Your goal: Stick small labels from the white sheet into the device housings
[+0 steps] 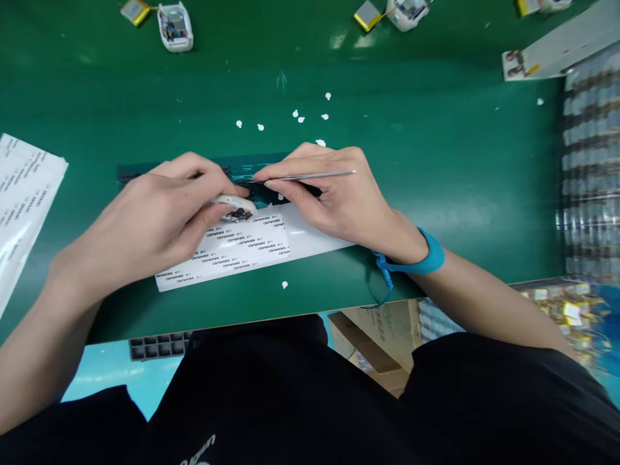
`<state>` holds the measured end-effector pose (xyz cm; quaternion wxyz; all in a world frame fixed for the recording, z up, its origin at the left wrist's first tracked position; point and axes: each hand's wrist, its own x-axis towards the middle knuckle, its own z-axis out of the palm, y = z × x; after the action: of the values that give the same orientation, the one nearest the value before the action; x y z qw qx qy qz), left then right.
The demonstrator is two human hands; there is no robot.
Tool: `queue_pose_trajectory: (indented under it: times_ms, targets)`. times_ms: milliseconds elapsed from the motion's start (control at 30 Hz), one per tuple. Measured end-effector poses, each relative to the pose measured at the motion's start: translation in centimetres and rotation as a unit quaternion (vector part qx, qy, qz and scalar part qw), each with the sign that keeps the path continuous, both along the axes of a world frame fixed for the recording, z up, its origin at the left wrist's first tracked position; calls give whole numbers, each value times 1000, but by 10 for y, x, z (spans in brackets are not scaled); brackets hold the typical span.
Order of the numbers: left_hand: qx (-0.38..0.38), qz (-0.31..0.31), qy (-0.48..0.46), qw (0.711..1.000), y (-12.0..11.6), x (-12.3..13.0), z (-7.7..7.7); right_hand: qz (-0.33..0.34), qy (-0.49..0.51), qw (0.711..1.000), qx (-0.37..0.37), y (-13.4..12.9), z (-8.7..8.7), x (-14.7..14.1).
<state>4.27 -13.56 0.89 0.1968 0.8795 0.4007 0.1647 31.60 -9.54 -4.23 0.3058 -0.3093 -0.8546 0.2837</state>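
Note:
My left hand [169, 213] is closed on a small white device housing [238, 208] whose inner electronics show on its open side. Between the thumb and fingers of my right hand [334, 187] is a pair of thin metal tweezers [320, 175], pointing left toward the left fingertips. The tweezer tips lie close to a dark strip [174, 169] under both hands, and I cannot tell what they touch. A white adhesive backing sheet [232, 248] with printed lettering lies below the hands. Around my right wrist sits a blue wrist strap [426, 257] with a cord.
Small round white tabs [301, 119] are scattered on the green table [460, 148]. Two opened devices [175, 29] with battery pouches [368, 15] lie at the far side. Another printed sheet [29, 200] is at left. Clear trays [588, 174] stand at right; a cardboard box [387, 336] is below the edge.

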Motion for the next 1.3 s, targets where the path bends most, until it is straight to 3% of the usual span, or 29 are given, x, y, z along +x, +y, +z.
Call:
queue_pose_trajectory:
  times_ms: [167,300,400,500,567,667,767,833,867,1000,1200,1300]
  targets:
    - [-27,-3,-10,1000,6,-3,-8,8,-10,999,35,-1,-3,-3]
    - [-3,-21,-4,1000,10,-3,-10,-5,51,994,96,3,5,-5]
    - [-4,-25,-22,999,8,0,-5,-34,63,988,140,5,14,-4]
    - [-63,-26,-109,992,1,4,7,-31,37,982,183,0,19,-2]
    - [-104,61,-231,965,-1,7,12,-33,40,975,215,-6,19,-1]
    - [-164,246,-416,860,6,10,6,-50,68,968,237,-12,18,1]
    - [-303,322,-503,743,18,10,-7,-49,85,964,246,-15,20,3]
    - [-360,339,-516,700,20,12,-11,-34,70,964,255,-17,22,4]
    - [-367,336,-513,699,18,14,-12,-23,57,963,263,-18,24,4]
    - [-340,287,-495,746,3,24,-10,29,3,952,304,-26,28,4]
    - [-335,323,-539,702,-12,40,-12,56,-26,936,347,-33,28,2]
    - [-326,327,-550,695,-14,45,-13,47,-56,931,358,-34,29,3]
